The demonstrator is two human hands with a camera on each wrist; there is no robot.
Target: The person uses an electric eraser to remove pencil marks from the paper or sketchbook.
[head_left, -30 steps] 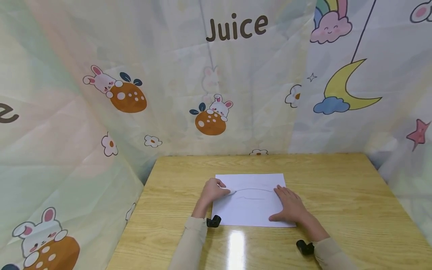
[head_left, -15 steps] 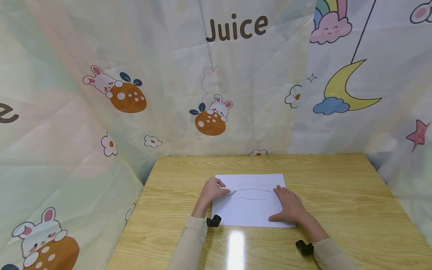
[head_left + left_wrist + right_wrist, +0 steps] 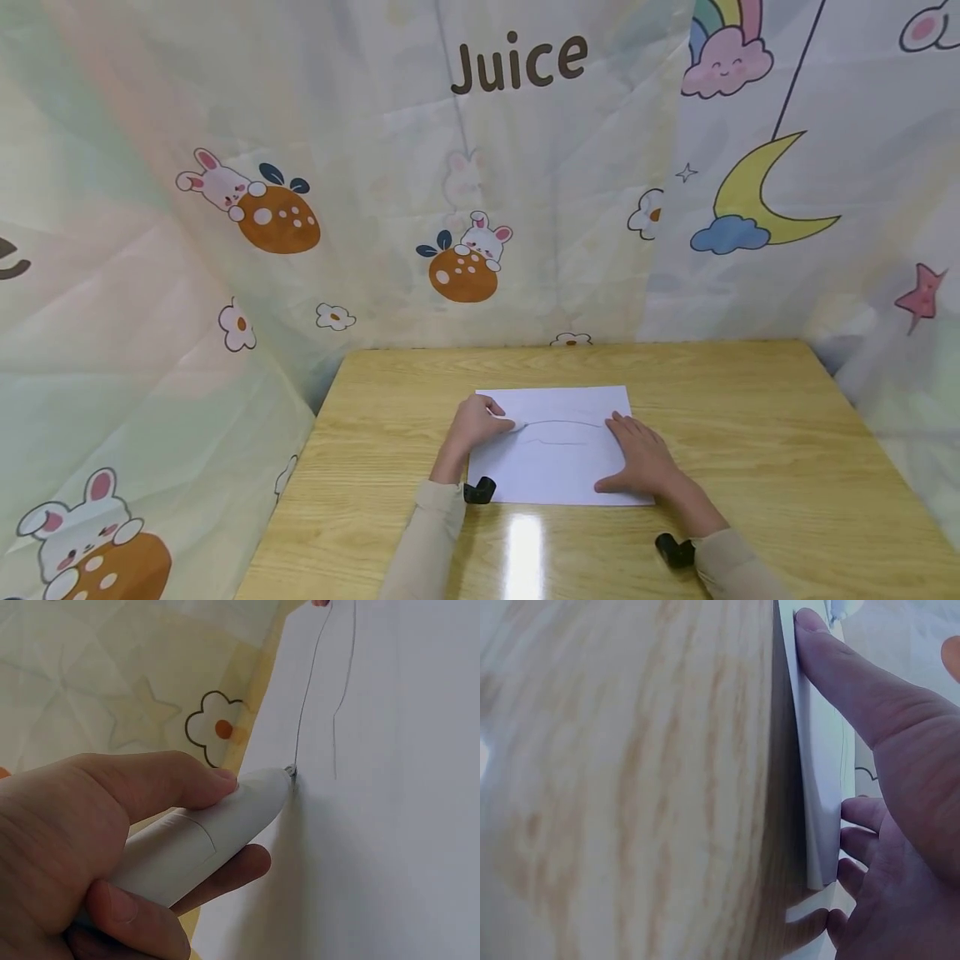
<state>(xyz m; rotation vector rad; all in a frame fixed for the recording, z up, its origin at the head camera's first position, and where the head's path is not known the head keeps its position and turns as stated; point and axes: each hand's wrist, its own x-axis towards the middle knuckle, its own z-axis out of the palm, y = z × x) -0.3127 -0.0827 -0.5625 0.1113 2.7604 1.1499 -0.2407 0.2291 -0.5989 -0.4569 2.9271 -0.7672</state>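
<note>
A white sheet of paper (image 3: 555, 475) lies flat on the wooden table, with a long curved line (image 3: 562, 422) and a shorter line (image 3: 562, 443) below it. My left hand (image 3: 478, 423) grips a thick white pen-shaped tool (image 3: 247, 806), thumb on top and fingers curled beneath. The tool's small metallic tip is at the left end of the curved line. My right hand (image 3: 643, 457) rests spread on the paper's right side. In the right wrist view, the thumb (image 3: 847, 664) lies on the sheet near its edge.
The wooden table (image 3: 397, 433) extends around the sheet, with a bright reflection in front. Printed curtains (image 3: 360, 167) hang behind and beside it. A black wrist camera (image 3: 480, 491) sits at the left cuff, another black camera (image 3: 674, 551) at the right.
The head view has shifted slightly. My left hand and the tool's tip have moved a little to the right relative to the paper. The right hand keeps its place on the sheet.
</note>
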